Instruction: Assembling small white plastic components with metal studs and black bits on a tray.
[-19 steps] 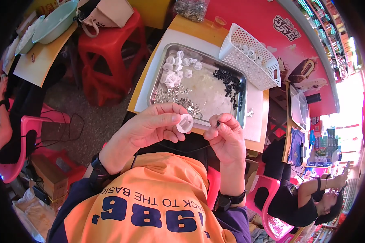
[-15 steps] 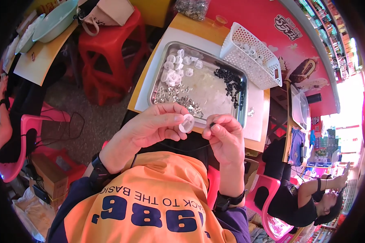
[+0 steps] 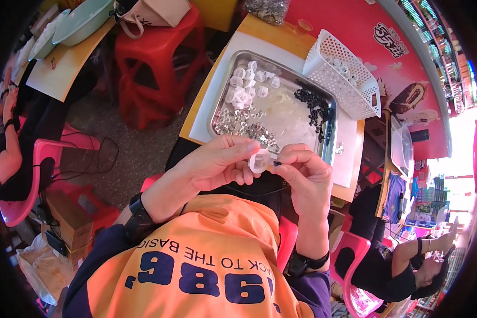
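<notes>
My left hand (image 3: 214,165) pinches a translucent white plastic cap-like piece (image 3: 258,161) between thumb and fingers. Close beside it, my right hand (image 3: 306,172) grips a small black part (image 3: 277,164) at its fingertips, right by the cap's side; whether the two touch I cannot tell. Just beyond both hands lies a metal tray (image 3: 285,119). It holds similar white plastic pieces (image 3: 241,96) at its far left, small shiny metal parts (image 3: 244,126) nearer me, and a heap of small black parts (image 3: 314,108) along the right.
A white perforated basket (image 3: 367,108) with clear pieces stands right of the tray. A bag of small parts (image 3: 268,9) sits at the table's far edge. Red stools (image 3: 159,69) stand to the left. Another person (image 3: 381,259) sits on the right, and one more is partly visible at far left.
The right hand has brought the black part leftward, up against or very near the white cap. The cap has turned in my left hand. The whole view has shifted slightly.
</notes>
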`<state>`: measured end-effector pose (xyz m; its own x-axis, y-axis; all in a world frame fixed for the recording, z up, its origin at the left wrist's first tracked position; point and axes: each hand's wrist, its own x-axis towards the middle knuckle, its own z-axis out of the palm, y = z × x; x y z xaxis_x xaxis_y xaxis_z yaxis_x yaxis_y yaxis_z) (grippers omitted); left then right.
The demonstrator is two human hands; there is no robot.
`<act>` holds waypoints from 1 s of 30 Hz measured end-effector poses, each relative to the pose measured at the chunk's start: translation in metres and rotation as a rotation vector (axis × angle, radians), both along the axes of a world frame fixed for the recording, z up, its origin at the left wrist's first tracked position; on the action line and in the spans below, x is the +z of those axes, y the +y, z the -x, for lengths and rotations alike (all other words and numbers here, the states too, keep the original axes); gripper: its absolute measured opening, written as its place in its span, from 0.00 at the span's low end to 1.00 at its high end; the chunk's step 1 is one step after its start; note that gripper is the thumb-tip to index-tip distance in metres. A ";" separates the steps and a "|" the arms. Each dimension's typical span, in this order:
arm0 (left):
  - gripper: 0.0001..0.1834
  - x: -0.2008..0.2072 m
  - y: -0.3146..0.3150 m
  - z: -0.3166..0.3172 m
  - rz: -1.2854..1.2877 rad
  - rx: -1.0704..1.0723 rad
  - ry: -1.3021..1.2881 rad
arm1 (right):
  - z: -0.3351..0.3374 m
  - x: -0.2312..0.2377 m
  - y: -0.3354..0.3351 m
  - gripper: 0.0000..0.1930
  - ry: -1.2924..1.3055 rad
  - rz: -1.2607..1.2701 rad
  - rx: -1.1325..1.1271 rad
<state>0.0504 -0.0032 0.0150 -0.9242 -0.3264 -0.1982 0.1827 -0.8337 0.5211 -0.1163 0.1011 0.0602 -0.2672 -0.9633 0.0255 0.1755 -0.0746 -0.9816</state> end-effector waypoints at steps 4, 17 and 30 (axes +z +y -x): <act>0.15 0.003 0.000 0.001 -0.025 -0.008 0.004 | -0.002 0.008 -0.004 0.09 0.601 0.096 -0.016; 0.14 -0.003 0.001 0.002 0.134 0.029 -0.001 | -0.011 0.021 -0.004 0.10 1.216 0.278 -0.060; 0.10 -0.008 -0.001 0.009 0.132 -0.111 -0.041 | 0.001 0.005 -0.005 0.09 0.161 -0.282 0.145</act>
<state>0.0417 -0.0040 0.0071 -0.9479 -0.2487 -0.1988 0.0697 -0.7712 0.6328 -0.1170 0.0959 0.0655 -0.1416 -0.9661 -0.2159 0.0055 0.2173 -0.9761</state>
